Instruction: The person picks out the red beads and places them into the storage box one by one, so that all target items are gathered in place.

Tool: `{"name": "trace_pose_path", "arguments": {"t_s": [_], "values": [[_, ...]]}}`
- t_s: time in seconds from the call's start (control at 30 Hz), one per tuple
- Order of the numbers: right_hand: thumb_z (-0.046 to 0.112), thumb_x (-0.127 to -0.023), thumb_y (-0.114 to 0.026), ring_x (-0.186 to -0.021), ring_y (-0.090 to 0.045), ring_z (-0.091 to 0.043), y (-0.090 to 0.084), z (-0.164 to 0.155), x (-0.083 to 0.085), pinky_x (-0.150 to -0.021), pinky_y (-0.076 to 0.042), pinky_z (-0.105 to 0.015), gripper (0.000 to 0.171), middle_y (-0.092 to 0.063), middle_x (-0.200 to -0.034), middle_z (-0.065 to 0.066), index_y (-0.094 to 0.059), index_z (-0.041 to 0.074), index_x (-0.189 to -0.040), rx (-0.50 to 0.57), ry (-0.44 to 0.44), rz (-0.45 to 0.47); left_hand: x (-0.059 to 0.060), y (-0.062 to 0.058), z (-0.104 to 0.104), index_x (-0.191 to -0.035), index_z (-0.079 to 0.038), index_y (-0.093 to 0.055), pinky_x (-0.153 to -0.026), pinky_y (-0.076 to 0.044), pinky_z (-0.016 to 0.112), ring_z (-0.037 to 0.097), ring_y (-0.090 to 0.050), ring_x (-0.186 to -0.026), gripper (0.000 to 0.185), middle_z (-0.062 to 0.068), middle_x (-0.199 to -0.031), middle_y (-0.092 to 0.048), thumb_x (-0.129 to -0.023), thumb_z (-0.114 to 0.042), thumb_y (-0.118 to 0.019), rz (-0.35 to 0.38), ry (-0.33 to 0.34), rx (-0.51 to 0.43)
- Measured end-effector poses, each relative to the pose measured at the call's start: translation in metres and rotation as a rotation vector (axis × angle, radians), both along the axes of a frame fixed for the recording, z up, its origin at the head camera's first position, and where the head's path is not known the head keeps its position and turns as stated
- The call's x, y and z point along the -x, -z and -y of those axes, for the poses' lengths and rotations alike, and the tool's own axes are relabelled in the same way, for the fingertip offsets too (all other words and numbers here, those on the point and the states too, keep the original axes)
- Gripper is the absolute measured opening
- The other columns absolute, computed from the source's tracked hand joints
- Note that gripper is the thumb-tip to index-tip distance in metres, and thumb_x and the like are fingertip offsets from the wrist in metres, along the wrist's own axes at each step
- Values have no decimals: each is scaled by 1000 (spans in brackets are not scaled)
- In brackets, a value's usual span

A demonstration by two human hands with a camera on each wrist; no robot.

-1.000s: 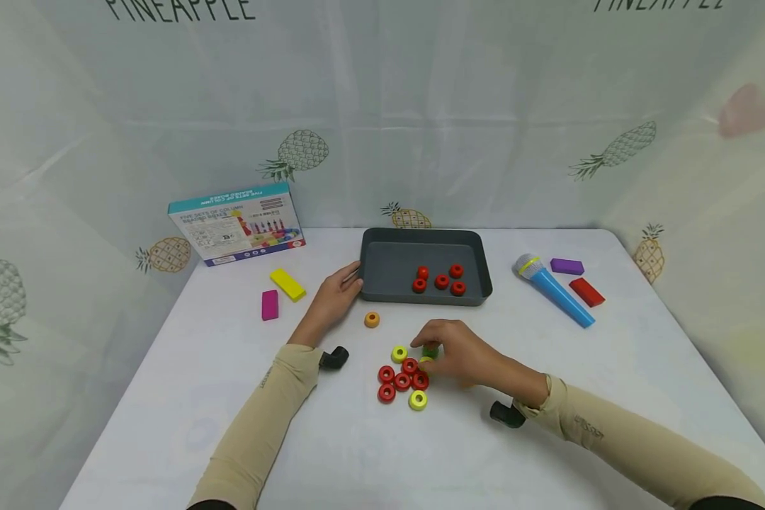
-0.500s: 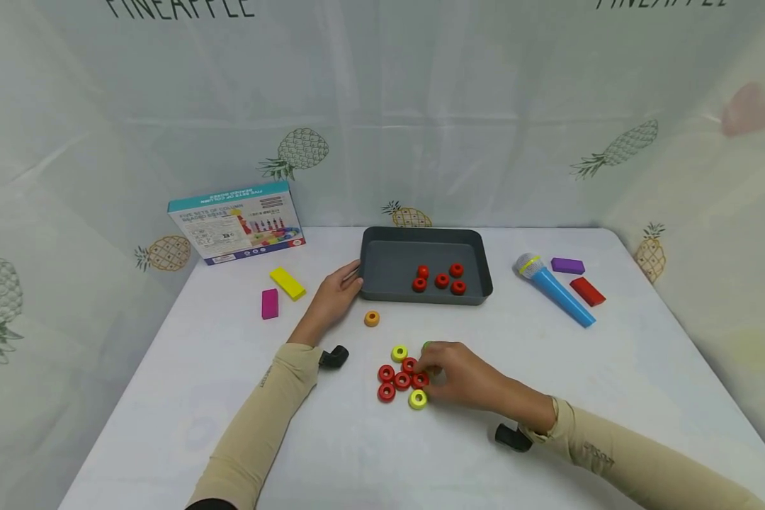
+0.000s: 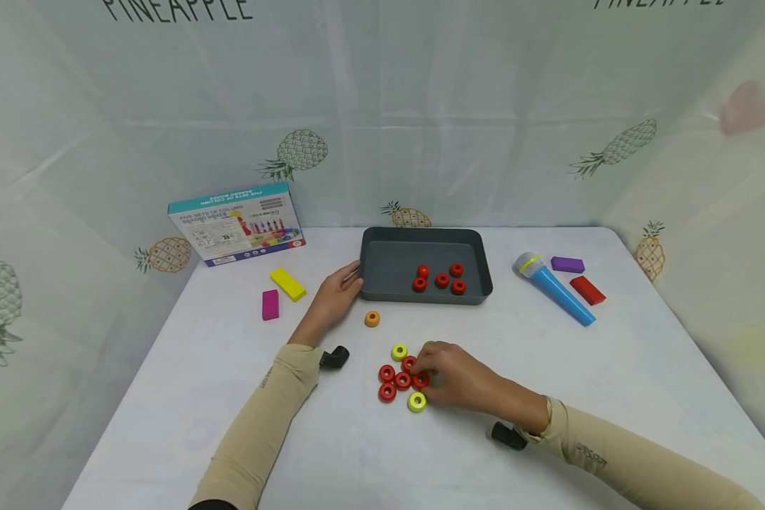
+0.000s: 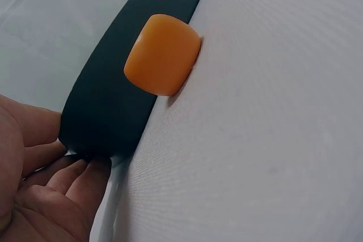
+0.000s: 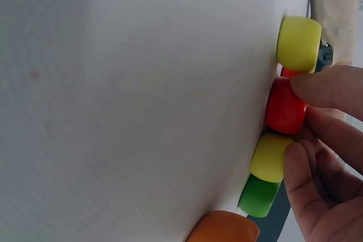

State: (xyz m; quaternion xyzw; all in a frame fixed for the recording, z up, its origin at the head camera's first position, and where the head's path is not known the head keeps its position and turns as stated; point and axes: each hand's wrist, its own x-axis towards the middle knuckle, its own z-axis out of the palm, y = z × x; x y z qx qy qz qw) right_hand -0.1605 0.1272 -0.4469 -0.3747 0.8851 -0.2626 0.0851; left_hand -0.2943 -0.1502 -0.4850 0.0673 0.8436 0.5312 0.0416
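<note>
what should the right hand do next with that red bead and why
Probably lift the red bead straight up: the right hand has its thumb and fingers at it, and yellow beads sit close on either side, so a sideways pull might knock them. Other red beads lying in the gray tray hint at where it belongs.
</note>
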Motion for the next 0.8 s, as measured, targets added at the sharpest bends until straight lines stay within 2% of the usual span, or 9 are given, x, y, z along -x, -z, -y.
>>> {"name": "trace_pose_path", "arguments": {"t_s": [0.43,0.8], "values": [[18,-82,-83,-82,-58,-9,-5,-4,4,-72,-53,-18,21,-66,-92,9,-78,18,-103,1,12,17,0,-1,0,-157,-19,-39,-118,-42,37,18,-46,-145,54,3,-163,-38,-106,-26,-55,9,6,5],[13,-81,-84,-86,-63,-11,-13,-8,10,-77,-60,-27,23,-69,-97,9,-77,17,-103,50,6,27,1,0,0,-157,-20,-39,-119,-41,39,19,-47,-144,54,3,-162,-40,-106,-27,-55,7,-7,8]]}}
